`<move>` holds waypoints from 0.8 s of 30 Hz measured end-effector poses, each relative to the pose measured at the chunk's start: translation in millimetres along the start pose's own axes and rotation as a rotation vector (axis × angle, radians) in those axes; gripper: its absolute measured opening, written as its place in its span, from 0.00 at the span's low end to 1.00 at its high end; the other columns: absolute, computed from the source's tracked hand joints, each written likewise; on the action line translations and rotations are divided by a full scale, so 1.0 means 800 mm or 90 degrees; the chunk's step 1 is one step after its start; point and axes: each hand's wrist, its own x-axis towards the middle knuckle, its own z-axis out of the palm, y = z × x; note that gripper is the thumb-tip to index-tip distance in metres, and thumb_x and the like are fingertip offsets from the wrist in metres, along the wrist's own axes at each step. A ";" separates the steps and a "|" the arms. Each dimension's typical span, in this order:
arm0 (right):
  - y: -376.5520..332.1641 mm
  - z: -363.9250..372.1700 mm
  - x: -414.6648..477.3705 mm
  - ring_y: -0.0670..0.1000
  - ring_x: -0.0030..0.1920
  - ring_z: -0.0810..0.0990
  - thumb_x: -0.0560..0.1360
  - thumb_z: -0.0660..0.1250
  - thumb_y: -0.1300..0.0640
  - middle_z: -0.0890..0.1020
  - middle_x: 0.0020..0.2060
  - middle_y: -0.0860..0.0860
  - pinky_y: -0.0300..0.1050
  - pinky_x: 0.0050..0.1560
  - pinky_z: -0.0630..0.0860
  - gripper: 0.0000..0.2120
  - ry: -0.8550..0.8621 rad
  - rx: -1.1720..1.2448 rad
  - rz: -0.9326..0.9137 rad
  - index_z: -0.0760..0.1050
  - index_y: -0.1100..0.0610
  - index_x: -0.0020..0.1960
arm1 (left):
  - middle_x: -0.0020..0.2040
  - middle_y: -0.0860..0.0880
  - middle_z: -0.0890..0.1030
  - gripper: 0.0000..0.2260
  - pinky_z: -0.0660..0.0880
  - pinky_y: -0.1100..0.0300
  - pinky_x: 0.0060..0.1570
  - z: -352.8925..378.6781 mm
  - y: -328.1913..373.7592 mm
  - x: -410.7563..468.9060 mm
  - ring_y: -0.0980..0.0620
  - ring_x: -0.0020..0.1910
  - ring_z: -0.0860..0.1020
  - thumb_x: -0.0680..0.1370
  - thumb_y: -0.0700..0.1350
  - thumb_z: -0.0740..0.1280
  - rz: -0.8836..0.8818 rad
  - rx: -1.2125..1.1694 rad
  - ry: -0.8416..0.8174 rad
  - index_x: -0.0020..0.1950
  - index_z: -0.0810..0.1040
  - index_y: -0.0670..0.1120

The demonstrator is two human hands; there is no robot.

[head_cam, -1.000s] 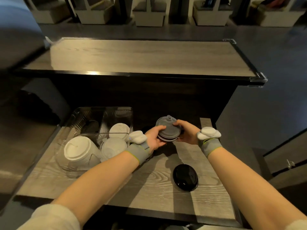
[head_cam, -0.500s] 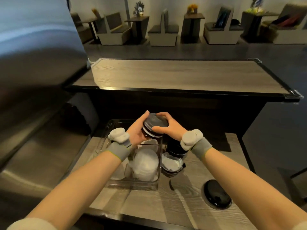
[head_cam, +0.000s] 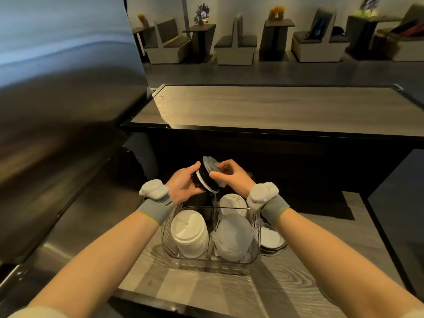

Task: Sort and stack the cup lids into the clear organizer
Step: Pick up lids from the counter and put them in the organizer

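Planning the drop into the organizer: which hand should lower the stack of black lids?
Probably left. The left hand cups the stack of black lids directly above the clear organizer's dark rear-left compartment; the right hand only pinches its edge.

Both forearms reach forward, left hand (head_cam: pixel 183 185) and right hand (head_cam: pixel 234 180) curled, facing each other.

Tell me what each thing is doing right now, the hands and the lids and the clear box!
left hand: gripping the lid stack from the left
right hand: gripping the lid stack from the right
lid stack: held tilted above the organizer
clear organizer: upright on the counter, partly filled
white lids: stacked in front left compartment
translucent lids: stacked in front right compartment
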 end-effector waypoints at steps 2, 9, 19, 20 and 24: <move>-0.001 0.001 0.004 0.52 0.58 0.73 0.74 0.67 0.52 0.73 0.56 0.54 0.40 0.53 0.73 0.20 0.013 0.051 0.013 0.69 0.58 0.62 | 0.51 0.43 0.80 0.15 0.71 0.47 0.61 -0.009 0.003 0.006 0.44 0.57 0.77 0.82 0.47 0.56 -0.006 -0.004 0.002 0.64 0.73 0.41; 0.002 -0.018 -0.006 0.55 0.59 0.70 0.74 0.62 0.49 0.67 0.61 0.55 0.42 0.50 0.74 0.20 -0.119 0.127 0.098 0.62 0.49 0.63 | 0.63 0.42 0.77 0.18 0.70 0.50 0.60 -0.027 0.002 0.020 0.44 0.68 0.71 0.82 0.46 0.55 -0.002 -0.057 0.051 0.70 0.68 0.42; 0.016 -0.039 -0.067 0.53 0.60 0.70 0.70 0.71 0.53 0.66 0.62 0.52 0.43 0.60 0.71 0.32 -0.282 -0.304 0.060 0.60 0.41 0.68 | 0.70 0.41 0.71 0.20 0.69 0.53 0.58 -0.024 -0.013 0.018 0.43 0.70 0.69 0.82 0.46 0.53 0.002 -0.073 0.091 0.72 0.66 0.40; 0.018 -0.039 -0.071 0.52 0.60 0.69 0.70 0.72 0.53 0.66 0.62 0.52 0.44 0.61 0.70 0.32 -0.275 -0.313 0.059 0.60 0.41 0.68 | 0.70 0.41 0.71 0.19 0.70 0.53 0.59 -0.023 -0.015 0.018 0.43 0.70 0.70 0.82 0.46 0.54 0.000 -0.078 0.090 0.71 0.67 0.40; 0.026 -0.036 -0.083 0.50 0.61 0.63 0.67 0.74 0.50 0.65 0.61 0.51 0.48 0.65 0.66 0.34 -0.282 -0.469 0.014 0.61 0.43 0.68 | 0.70 0.41 0.72 0.19 0.70 0.52 0.59 -0.023 -0.018 0.017 0.43 0.69 0.70 0.82 0.47 0.54 -0.007 -0.095 0.088 0.71 0.67 0.40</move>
